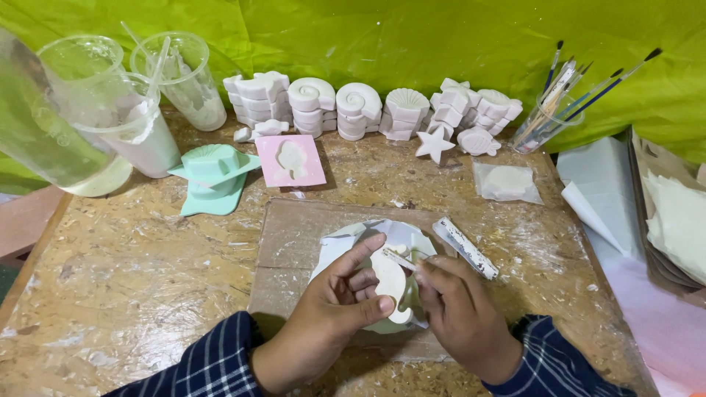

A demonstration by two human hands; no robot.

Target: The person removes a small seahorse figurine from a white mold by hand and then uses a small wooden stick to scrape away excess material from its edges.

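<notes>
My left hand point(334, 301) holds a flat white plaster cast point(390, 283) between thumb and fingers, just above a pale green mould point(334, 242) lying on a brown board point(294, 235). My right hand point(460, 309) grips a plaster-smeared scraping tool point(465, 248); its thin tip touches the cast's upper edge. Both hands sit close together at the table's front centre, and dark checked sleeves cover both wrists.
Stacks of white shell and star casts point(353, 109) line the back. A pink mould point(290, 160) and stacked green moulds point(213, 176) lie behind the board. Clear plastic cups point(132, 117) stand back left, a cup of brushes point(544, 121) back right, papers point(662, 213) at right.
</notes>
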